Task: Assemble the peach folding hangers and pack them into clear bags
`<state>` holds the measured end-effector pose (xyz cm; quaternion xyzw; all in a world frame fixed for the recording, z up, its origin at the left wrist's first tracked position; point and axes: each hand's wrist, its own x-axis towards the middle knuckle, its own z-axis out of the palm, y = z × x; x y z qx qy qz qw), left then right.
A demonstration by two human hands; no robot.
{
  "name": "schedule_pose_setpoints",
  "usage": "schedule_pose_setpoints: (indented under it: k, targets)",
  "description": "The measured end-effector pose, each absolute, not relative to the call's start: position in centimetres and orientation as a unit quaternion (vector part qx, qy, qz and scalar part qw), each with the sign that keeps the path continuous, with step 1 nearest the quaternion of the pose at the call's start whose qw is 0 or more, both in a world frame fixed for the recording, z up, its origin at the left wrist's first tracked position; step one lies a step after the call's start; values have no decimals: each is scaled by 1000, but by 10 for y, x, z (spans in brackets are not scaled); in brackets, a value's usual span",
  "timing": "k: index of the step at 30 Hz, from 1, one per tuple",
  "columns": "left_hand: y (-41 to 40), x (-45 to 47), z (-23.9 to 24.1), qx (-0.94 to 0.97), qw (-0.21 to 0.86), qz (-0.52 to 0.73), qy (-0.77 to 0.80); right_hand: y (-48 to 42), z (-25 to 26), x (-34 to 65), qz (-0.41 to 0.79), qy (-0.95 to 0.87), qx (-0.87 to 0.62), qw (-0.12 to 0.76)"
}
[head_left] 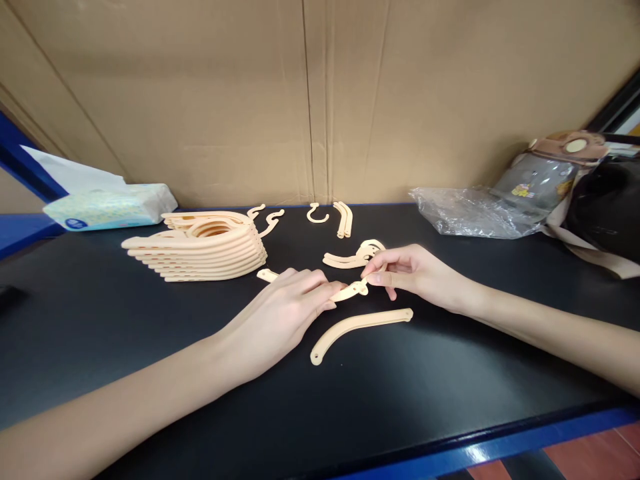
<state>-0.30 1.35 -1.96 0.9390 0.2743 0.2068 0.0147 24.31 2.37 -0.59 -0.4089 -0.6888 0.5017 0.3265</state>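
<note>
Fingers [324, 294] on hanger arm [353, 291] — stack [200, 252] beside

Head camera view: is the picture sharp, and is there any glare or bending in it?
Head view: the left hand, right hand and the beige part they hold look sharp; there is a soft sheen on the black table but no harsh glare; the wide-angle lens bows the blue front edge.

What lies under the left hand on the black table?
A cream plastic piece lies under the left hand. Its two ends stick out, and the right hand pinches one end. The hand covers its middle, so that part cannot be seen.
</note>
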Motion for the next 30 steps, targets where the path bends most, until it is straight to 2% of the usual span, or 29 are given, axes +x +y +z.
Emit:
schedule_pose_setpoints:
  k: [10,30]
  targets:
    - [14,-2,-20,939,-27,214,268,22,-5,241,477,-702,-418,323]
    - [10,3,-11,945,-29,150,289,23,-11,242,460,-718,-426,303]
